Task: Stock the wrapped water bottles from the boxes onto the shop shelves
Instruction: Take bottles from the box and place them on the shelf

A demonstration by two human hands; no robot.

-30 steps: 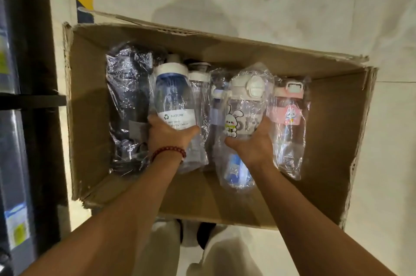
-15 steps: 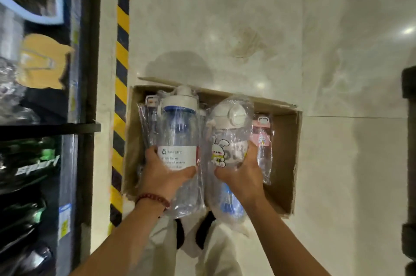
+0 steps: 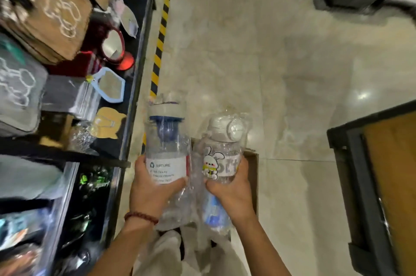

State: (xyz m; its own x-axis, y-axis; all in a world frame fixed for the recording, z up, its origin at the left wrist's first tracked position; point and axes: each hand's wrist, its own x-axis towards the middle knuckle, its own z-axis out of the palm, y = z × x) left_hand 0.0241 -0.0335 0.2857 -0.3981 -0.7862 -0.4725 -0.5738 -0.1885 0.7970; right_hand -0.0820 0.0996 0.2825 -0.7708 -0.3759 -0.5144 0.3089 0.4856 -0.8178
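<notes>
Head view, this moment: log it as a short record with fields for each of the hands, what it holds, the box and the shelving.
left hand: grips the wrapped clear bottle with white label, upright
right hand: grips the wrapped rabbit bottle, upright
bottles: side by side, raised above the floor
cardboard box: on the floor, mostly hidden behind the bottles
shelves: to the person's left, holding mirrors and other goods

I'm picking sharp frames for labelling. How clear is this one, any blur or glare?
Head view: shelf goods at left are motion-smeared; the two wrapped bottles stay fairly legible; ceiling lights glare off the glossy floor; wide-angle bending at the edges.
</notes>
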